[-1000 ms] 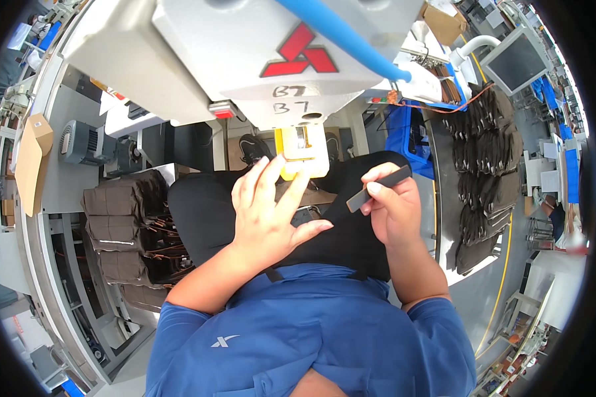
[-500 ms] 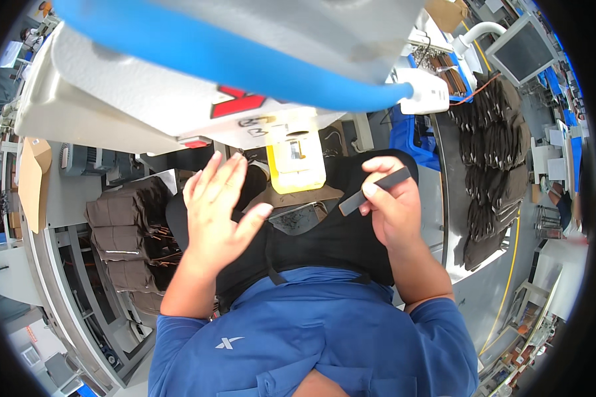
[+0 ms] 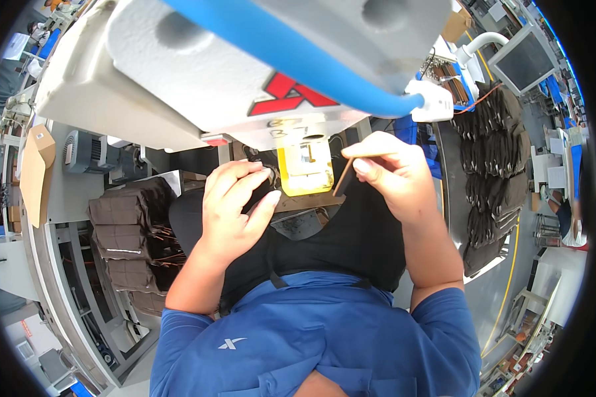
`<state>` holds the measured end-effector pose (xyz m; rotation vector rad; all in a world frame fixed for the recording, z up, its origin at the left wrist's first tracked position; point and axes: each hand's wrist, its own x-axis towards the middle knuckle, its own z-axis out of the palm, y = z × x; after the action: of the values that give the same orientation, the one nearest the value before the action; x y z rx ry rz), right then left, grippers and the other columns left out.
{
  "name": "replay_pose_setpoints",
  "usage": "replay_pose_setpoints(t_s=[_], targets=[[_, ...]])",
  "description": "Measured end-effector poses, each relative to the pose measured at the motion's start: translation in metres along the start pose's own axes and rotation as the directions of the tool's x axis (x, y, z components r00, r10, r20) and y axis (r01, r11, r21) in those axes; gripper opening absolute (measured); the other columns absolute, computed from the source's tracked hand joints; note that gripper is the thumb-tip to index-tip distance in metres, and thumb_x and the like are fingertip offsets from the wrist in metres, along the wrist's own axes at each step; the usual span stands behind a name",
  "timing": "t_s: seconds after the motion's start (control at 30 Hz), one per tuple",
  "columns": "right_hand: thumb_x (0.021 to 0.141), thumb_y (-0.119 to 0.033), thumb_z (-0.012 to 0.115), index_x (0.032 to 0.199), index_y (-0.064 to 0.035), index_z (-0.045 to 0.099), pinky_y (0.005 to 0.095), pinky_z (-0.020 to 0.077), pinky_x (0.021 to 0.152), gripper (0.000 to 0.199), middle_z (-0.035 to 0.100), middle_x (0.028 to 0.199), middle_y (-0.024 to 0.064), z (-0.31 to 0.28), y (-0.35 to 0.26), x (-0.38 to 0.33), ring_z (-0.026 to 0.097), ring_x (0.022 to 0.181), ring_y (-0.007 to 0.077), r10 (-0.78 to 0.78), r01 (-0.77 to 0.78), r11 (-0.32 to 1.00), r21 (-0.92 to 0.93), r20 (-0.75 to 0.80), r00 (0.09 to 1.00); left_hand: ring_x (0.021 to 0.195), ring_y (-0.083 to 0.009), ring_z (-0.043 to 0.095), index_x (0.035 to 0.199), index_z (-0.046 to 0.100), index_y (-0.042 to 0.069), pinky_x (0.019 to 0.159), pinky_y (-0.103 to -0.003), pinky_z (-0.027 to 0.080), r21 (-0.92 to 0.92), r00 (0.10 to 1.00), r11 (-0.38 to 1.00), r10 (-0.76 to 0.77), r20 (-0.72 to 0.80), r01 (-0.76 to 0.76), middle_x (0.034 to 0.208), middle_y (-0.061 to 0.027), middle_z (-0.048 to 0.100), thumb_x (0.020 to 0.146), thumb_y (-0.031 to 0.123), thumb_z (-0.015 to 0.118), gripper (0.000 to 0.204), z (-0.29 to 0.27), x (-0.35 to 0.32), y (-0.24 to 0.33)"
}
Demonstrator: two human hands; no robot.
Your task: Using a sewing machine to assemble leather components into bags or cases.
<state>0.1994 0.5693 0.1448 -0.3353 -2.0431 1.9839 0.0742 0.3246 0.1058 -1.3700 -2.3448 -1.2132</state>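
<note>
Flanking a yellow plate (image 3: 307, 182), hands (image 3: 235, 210), brown stacks (image 3: 120, 237), grey floor (image 3: 485, 301)

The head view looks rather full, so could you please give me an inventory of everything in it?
Machine: one, white and grey, top centre
Tube: one, blue, across the machine
Plate: one, yellow, below the machine
Strip: one, brown edge showing, right of the plate
Bundles: several, dark brown, left
Stacked pieces: many, dark brown, right
Motor: one, grey-blue, left
Cardboard: one, tan, far left
Screen: one, dark, upper right
Shirt: one, blue, bottom
Trousers: one pair, black, centre
Background clutter: many, mixed, edges; too small to tell
Left hand: one, bare, left of the plate
Right hand: one, bare, pinching the strip
</note>
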Motion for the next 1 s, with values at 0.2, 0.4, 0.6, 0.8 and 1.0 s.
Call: replay_pose_setpoints(t_s=[0.2, 0.4, 0.6, 0.8, 1.0], targets=[[0.093, -0.012, 0.068, 0.086, -0.0013, 0.060, 0.0247, 0.0476, 0.066, 0.015, 0.064, 0.078, 0.0013, 0.015, 0.016, 0.042, 0.057, 0.072, 0.0062, 0.037, -0.035, 0.999, -0.016, 0.098, 0.995, 0.100, -0.0320, 0.064, 0.111, 0.071, 0.002, 0.088, -0.041, 0.051, 0.003, 0.994, 0.995, 0.105, -0.034, -0.105, 0.110, -0.0140, 0.068, 0.074, 0.008, 0.080, 0.038, 0.006, 0.012, 0.000], [0.087, -0.011, 0.066, 0.086, 0.0002, 0.065, 0.0312, 0.0500, 0.062, 0.011, 0.065, 0.071, 0.0094, 0.023, 0.024, 0.068, 0.063, 0.065, 0.0170, -0.270, 0.299, 0.891, -0.343, 0.129, 0.954, 0.103, -0.0325, 0.061, 0.113, 0.073, 0.005, 0.089, -0.042, 0.047, 0.067, 0.992, 0.990, 0.125, 0.030, -0.126, 0.111, -0.0150, 0.068, 0.073, 0.016, 0.083, 0.043, 0.017, 0.022, -0.004], [0.082, -0.013, 0.063, 0.084, -0.0004, 0.070, 0.0413, 0.0533, 0.062, 0.015, 0.067, 0.073, 0.0166, 0.023, 0.023, 0.072, 0.066, 0.065, 0.0343, -0.376, 0.463, 0.594, -0.658, 0.282, 0.883, 0.109, -0.0344, 0.059, 0.118, 0.074, 0.009, 0.099, -0.047, 0.041, 0.099, 0.978, 0.977, 0.178, 0.106, -0.189, 0.118, -0.0158, 0.067, 0.072, 0.027, 0.081, 0.050, 0.015, 0.032, -0.008], [0.081, -0.012, 0.063, 0.080, -0.0002, 0.070, 0.0440, 0.0530, 0.059, 0.014, 0.064, 0.069, 0.0159, 0.028, 0.018, 0.073, 0.065, 0.061, 0.0342, -0.428, 0.535, 0.499, -0.682, 0.343, 0.836, 0.110, -0.0298, 0.060, 0.117, 0.075, 0.014, 0.100, -0.045, 0.040, 0.194, 0.964, 0.950, 0.217, 0.153, -0.245, 0.117, -0.0113, 0.069, 0.069, 0.028, 0.081, 0.050, 0.011, 0.042, -0.003], [0.081, -0.011, 0.061, 0.082, -0.0004, 0.068, 0.0443, 0.0523, 0.056, 0.013, 0.062, 0.068, 0.0160, 0.021, 0.023, 0.080, 0.065, 0.060, 0.0332, -0.439, 0.603, 0.298, -0.741, 0.455, 0.775, 0.100, -0.0230, 0.065, 0.107, 0.077, 0.010, 0.094, -0.040, 0.044, 0.192, 0.929, 0.913, 0.331, 0.163, -0.359, 0.109, -0.0030, 0.072, 0.070, 0.022, 0.077, 0.039, 0.011, 0.049, 0.002]])
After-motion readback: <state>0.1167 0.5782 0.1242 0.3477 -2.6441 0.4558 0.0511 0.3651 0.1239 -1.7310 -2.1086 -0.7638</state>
